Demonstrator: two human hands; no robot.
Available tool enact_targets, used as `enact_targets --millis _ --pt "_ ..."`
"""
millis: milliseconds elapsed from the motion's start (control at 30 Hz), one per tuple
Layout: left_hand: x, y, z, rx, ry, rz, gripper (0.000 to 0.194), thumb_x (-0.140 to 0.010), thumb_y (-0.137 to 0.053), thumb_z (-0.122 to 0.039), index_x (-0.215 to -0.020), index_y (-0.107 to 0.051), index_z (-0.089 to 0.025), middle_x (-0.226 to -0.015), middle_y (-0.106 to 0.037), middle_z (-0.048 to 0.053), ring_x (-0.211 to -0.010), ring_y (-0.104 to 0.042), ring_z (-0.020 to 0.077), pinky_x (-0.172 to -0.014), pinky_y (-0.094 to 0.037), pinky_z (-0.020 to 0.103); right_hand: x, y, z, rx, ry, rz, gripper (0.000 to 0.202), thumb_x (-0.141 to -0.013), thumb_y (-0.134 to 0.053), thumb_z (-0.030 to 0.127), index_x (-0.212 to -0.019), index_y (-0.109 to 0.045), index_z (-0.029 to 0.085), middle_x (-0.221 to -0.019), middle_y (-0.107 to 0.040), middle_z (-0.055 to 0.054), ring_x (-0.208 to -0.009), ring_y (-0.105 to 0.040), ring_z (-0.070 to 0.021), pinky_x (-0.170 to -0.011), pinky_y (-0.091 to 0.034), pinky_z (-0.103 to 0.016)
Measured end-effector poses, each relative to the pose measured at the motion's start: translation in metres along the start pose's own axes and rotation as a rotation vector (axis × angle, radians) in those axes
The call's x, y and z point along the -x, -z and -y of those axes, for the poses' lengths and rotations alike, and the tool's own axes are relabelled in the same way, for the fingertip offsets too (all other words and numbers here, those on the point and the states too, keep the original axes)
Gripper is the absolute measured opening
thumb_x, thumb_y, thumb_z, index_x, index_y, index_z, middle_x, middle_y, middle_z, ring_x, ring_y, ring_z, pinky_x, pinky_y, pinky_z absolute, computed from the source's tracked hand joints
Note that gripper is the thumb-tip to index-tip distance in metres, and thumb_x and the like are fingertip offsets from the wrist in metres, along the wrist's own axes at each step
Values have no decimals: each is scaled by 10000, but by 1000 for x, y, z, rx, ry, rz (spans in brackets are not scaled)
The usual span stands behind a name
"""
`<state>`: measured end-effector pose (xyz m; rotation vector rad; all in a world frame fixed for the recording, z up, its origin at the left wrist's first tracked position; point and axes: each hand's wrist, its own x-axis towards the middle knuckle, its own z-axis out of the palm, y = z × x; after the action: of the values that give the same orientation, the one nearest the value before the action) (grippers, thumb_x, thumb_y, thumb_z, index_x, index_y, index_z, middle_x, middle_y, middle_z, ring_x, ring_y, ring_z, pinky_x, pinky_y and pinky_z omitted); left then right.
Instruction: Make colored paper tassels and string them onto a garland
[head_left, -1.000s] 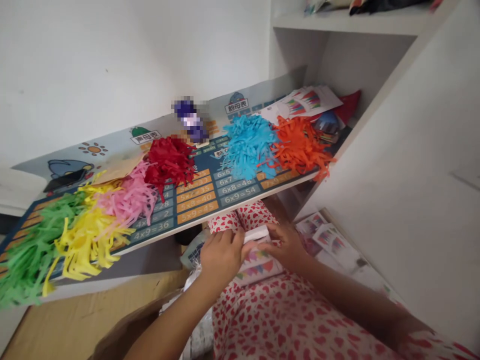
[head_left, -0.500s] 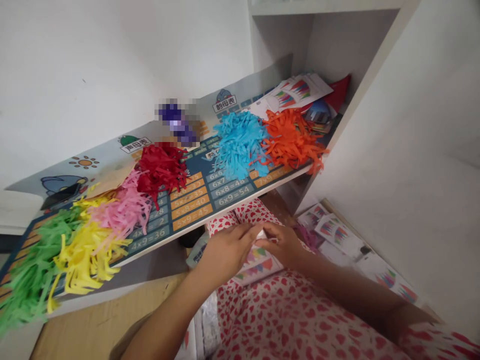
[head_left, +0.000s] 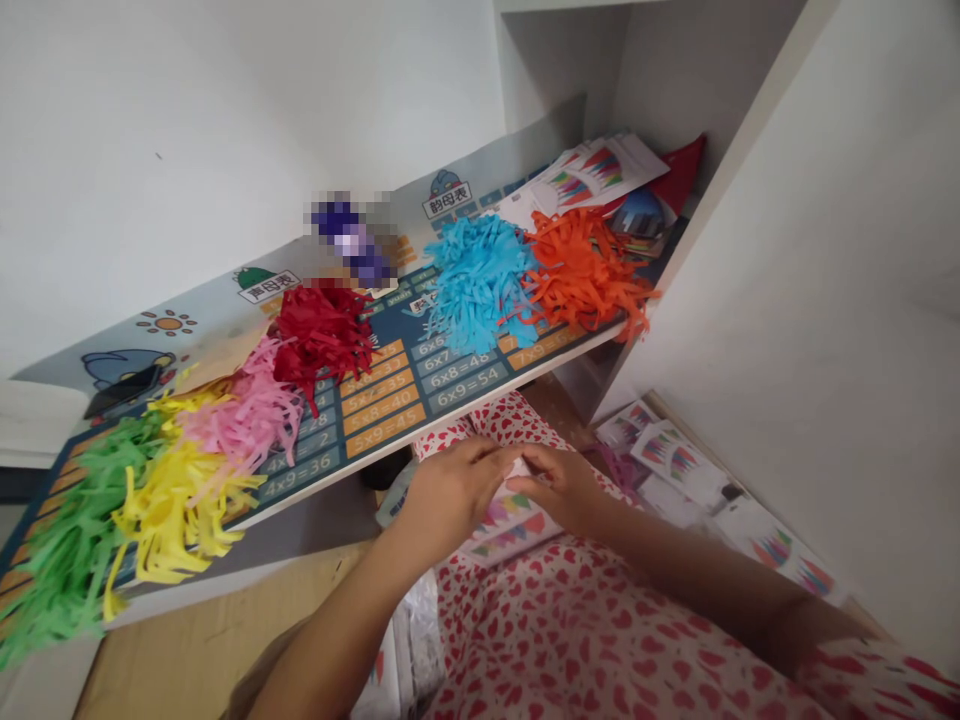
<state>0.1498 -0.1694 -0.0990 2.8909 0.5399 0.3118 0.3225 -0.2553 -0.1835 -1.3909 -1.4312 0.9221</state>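
Observation:
Over my lap, my left hand (head_left: pixel 459 494) and my right hand (head_left: pixel 561 484) meet at the fingertips, both with curled fingers. Between them is the top edge of a white packet (head_left: pixel 517 522) printed with coloured tassels, lying on the heart-patterned cloth. My fingers hide what exactly is pinched there. On the desk in front lie tissue-paper tassel bunches: green (head_left: pixel 71 540), yellow (head_left: pixel 180 510), pink (head_left: pixel 244 415), red (head_left: pixel 322 335), light blue (head_left: pixel 480 283) and orange (head_left: pixel 589 272).
The desk (head_left: pixel 382 395) has a printed mat with times tables. Printed cards (head_left: pixel 600 172) lie at its back right by a shelf. More packets (head_left: pixel 682 462) lie low at the right, beside a white panel. A pixelated purple item (head_left: pixel 352 240) is at the desk's back.
The view has shifted slightly. Both hands stay together over the packet, with only a small change in the left fingers.

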Motion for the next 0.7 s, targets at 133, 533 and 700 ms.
enact_targets --millis 133,533,700 --pt "0 1 0 0 4 -10 334 -1005 -425 -245 -1275 -620 -228 -1036 -709 72 -873 -692 201 -716 -563 311 -1 -1 -1 -4 14 -15 274 -870 -630 381 -1076 -678 206 -903 -733 -13 -776 -648 -163 -707 -440 -253" --pt "0 2 1 44 5 17 286 -985 -467 -205 -1222 -627 -190 -1071 -689 85 -931 -670 205 -776 -558 318 -1 0 5 -11 -4 -8 288 -876 -621 400 -1079 -681 205 -928 -736 -16 -797 -652 -170 -721 -449 -259" --pt "-2 5 1 23 -18 24 359 -983 -445 -183 -1311 -581 -232 -1055 -683 79 -922 -666 203 -767 -554 314 0 1 6 -3 5 -10 322 -877 -610 447 -1060 -680 191 -880 -719 -17 -756 -624 -162 -696 -437 -254"
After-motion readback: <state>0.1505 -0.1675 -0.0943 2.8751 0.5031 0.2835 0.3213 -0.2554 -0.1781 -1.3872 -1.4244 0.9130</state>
